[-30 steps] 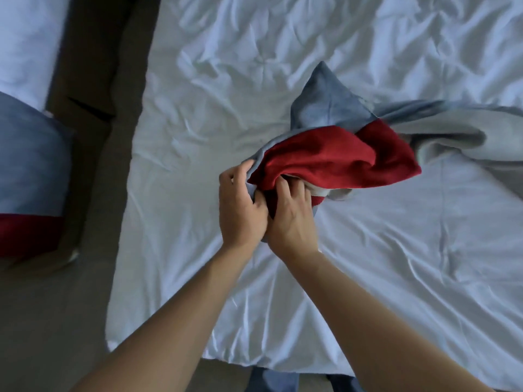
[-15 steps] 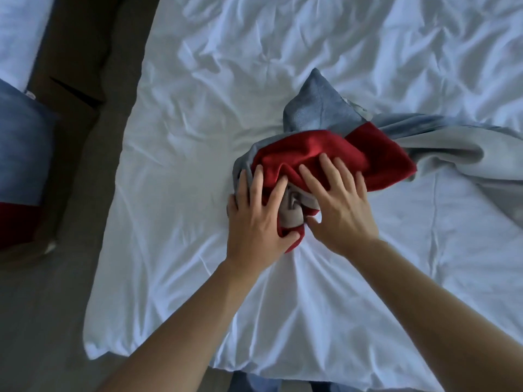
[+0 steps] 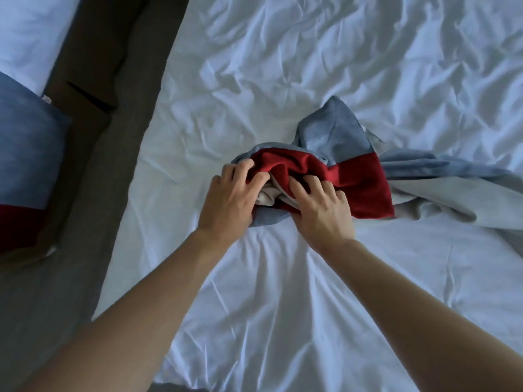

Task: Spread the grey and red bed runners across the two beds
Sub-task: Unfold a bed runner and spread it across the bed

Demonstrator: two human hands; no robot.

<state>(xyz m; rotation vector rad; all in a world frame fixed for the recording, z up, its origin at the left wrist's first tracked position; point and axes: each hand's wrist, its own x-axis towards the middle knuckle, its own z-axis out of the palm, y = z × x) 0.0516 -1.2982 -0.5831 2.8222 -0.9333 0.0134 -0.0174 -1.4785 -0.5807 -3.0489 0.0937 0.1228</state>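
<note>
On the rumpled white bed point(image 3: 283, 306), my left hand point(image 3: 226, 205) and right hand point(image 3: 322, 210) are each holding a tight grip on the bunched grey and red bed runner point(image 3: 359, 179), hunting its edge for spreading.

Seen from above, a bed point(image 3: 283, 306) with a wrinkled white sheet carries a bunched grey and red bed runner point(image 3: 353, 176) near its middle. The left hand point(image 3: 229, 199) and right hand point(image 3: 319, 210) lie side by side on the runner's near end, fingers curled into the folds. Left of the bed, past a dark floor strip point(image 3: 93, 165), a second bed point(image 3: 25, 29) bears another grey and red runner point(image 3: 25, 154).
</note>
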